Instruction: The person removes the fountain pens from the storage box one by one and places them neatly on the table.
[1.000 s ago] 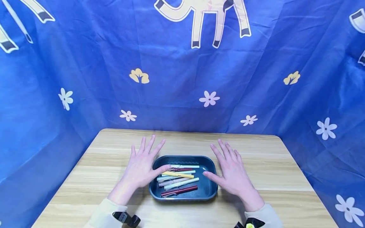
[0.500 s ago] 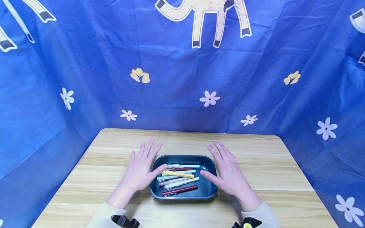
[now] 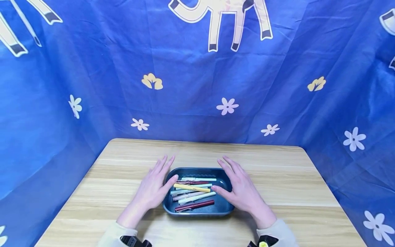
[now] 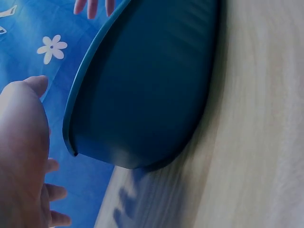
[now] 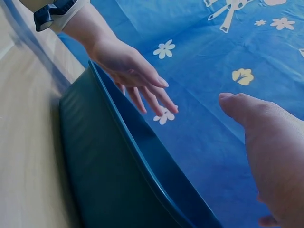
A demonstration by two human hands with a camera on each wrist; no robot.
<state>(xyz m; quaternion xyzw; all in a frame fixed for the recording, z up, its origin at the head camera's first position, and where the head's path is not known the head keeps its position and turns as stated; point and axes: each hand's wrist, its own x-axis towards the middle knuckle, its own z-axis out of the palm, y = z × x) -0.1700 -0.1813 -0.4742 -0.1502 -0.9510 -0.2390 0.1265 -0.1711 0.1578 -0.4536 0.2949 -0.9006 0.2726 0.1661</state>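
Observation:
A dark teal plastic tray (image 3: 223, 203) sits near the table's front, holding several clip pens. A yellow pen (image 3: 192, 187) lies across the pile; a dark red pen (image 3: 195, 206) lies nearest the front, beside a white pen (image 3: 198, 198). My left hand (image 3: 151, 190) hovers by the tray's left end, fingers spread, thumb over the rim. Over the right end is my right hand (image 3: 242, 188), its thumb reaching above the tray's inside. Both hands are empty. In the left wrist view the tray's wall (image 4: 142, 85) stands apart from my left hand (image 4: 21, 147).
The wooden table (image 3: 111, 178) runs out on both sides of the tray. A blue curtain (image 3: 191, 103) with flowers and animal figures hangs behind it and along both sides. Each wrist wears a dark strapped device, such as the left one (image 3: 134, 241).
Both hands have drawn inward over the tray's ends, the right one further to the left. Their fingers have come closer together. The tray and pens stay in place.

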